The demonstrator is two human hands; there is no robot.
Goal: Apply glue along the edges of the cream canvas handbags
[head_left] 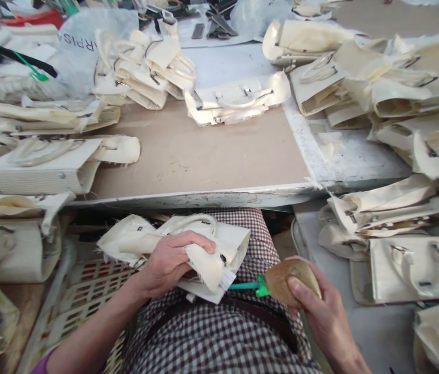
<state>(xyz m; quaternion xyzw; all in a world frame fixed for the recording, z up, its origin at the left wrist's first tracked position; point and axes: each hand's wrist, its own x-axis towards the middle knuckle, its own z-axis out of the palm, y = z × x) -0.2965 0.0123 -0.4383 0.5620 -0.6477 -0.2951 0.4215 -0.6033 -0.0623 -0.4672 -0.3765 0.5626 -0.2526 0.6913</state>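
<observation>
On my lap, over a checked apron (211, 335), lies a cream handbag (238, 241) with a rounded handle and frayed flap ends. My left hand (172, 259) grips it, fingers folded over a cream flap. In my right hand (316, 301) is a brownish squeeze bottle (291, 283) with a green cap and a thin blue-green nozzle. The nozzle points left, its end at a small white tag by the bag's lower edge. Whether the tip touches the bag is hidden.
A brown-topped table (203, 156) stands ahead, its front edge just beyond my lap. One cream bag (238, 98) lies on it, with piles of similar bags (359, 78) right and left. A plastic crate (90, 280) sits at my left, a silvery-cream bag (417, 267) at my right.
</observation>
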